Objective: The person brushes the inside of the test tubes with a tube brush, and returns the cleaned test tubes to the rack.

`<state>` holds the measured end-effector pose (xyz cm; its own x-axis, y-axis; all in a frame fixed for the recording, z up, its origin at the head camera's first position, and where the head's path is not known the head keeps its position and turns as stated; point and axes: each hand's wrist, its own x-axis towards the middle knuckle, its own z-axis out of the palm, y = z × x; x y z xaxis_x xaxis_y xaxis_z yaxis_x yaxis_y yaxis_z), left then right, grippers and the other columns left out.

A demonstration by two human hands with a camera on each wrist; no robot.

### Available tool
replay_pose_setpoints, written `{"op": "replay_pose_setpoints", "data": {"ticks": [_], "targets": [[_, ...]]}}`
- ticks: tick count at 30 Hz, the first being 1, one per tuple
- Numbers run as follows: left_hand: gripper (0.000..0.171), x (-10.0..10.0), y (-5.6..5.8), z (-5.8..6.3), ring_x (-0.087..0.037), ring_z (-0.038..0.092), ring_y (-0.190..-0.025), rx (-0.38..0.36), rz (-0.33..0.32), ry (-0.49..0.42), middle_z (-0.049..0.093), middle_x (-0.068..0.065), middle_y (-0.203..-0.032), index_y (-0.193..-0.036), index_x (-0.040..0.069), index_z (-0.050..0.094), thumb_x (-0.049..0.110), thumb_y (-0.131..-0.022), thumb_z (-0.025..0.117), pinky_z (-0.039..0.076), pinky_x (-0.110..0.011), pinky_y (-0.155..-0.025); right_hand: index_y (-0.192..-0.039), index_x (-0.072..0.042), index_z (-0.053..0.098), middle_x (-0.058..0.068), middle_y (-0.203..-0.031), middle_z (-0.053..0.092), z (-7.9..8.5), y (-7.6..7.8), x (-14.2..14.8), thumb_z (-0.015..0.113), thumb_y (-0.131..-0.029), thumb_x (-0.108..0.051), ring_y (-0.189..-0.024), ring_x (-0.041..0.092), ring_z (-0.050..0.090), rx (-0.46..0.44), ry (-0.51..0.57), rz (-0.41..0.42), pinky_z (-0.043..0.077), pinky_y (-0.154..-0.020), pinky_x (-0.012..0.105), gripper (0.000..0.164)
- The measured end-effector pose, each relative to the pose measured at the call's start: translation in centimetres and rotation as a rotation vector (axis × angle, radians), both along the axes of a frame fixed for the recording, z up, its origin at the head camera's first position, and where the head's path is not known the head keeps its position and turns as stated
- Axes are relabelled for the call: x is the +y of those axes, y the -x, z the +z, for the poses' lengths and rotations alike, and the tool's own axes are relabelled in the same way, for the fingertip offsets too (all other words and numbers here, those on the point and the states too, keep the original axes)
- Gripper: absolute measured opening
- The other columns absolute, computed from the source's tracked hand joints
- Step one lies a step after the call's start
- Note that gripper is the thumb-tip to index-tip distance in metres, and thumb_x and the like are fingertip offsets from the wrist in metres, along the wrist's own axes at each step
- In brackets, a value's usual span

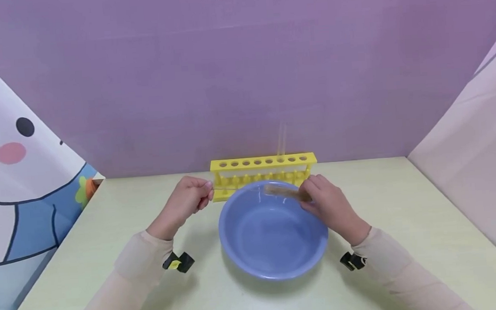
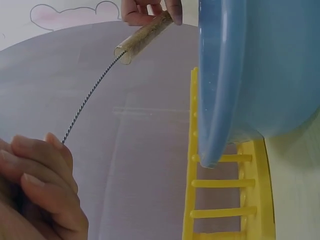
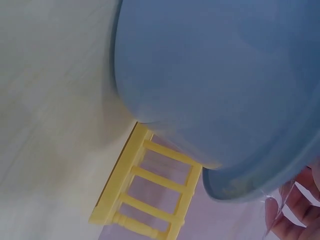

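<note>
Above the far side of a blue basin, my right hand grips a clear test tube. Brownish brush bristles fill the tube in the left wrist view, and the twisted wire of a test tube brush runs out of its mouth in a slight bend. The wire's other end is held in the curled fingers of my left hand, left of the basin. In the right wrist view, only some fingers show beside the basin's rim, against clear glass.
A yellow test tube rack stands behind the basin, close to the purple back wall. Another clear tube stands upright in it, right of the middle. The basin rests on a pale table between patterned side panels.
</note>
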<state>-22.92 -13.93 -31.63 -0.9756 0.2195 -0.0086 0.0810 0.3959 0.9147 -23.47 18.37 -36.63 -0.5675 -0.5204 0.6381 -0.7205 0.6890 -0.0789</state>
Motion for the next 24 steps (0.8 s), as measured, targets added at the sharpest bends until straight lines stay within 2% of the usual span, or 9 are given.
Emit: {"op": "replay_pose_setpoints", "data": {"ticks": [6,12,16,24], "targets": [[0.035,0.4,0.0,0.1,-0.012,0.033,-0.045,-0.006,-0.004,-0.009,0.040,-0.001,-0.049,-0.065,0.003,0.052,0.012,-0.098,0.042,0.025,-0.023,-0.044,-0.081,-0.009,0.052,0.001,-0.077,0.053,-0.2,0.0,-0.2,0.082,-0.065,-0.001,-0.070,0.015,0.047,0.059,0.009,-0.008,0.046,-0.054,0.025,0.035],[0.035,1.0,0.1,0.1,-0.014,0.035,-0.045,-0.013,-0.013,0.008,0.042,-0.003,-0.048,-0.068,-0.003,0.054,0.011,-0.097,0.040,0.028,-0.025,-0.044,-0.080,-0.009,0.050,0.000,-0.076,0.052,-0.3,-0.1,-0.2,0.080,-0.065,0.000,-0.068,0.014,0.045,0.089,0.001,-0.007,0.044,-0.052,0.024,0.034],[0.036,1.4,0.4,0.0,-0.015,0.036,-0.046,-0.018,-0.010,0.016,0.042,-0.003,-0.049,-0.066,0.001,0.054,0.011,-0.097,0.039,0.029,-0.024,-0.045,-0.079,-0.009,0.050,0.001,-0.076,0.052,-0.3,-0.1,-0.2,0.078,-0.066,0.001,-0.067,0.015,0.045,0.104,-0.006,-0.019,0.044,-0.051,0.024,0.033],[0.034,2.3,0.5,-0.3,-0.013,0.036,-0.043,-0.016,-0.035,0.018,0.042,-0.003,-0.047,-0.064,0.001,0.052,0.009,-0.095,0.040,0.030,-0.024,-0.042,-0.077,-0.006,0.053,0.003,-0.074,0.052,-0.4,-0.2,-0.4,0.074,-0.068,0.003,-0.065,0.016,0.044,0.183,-0.017,-0.021,0.041,-0.050,0.024,0.025]]}}
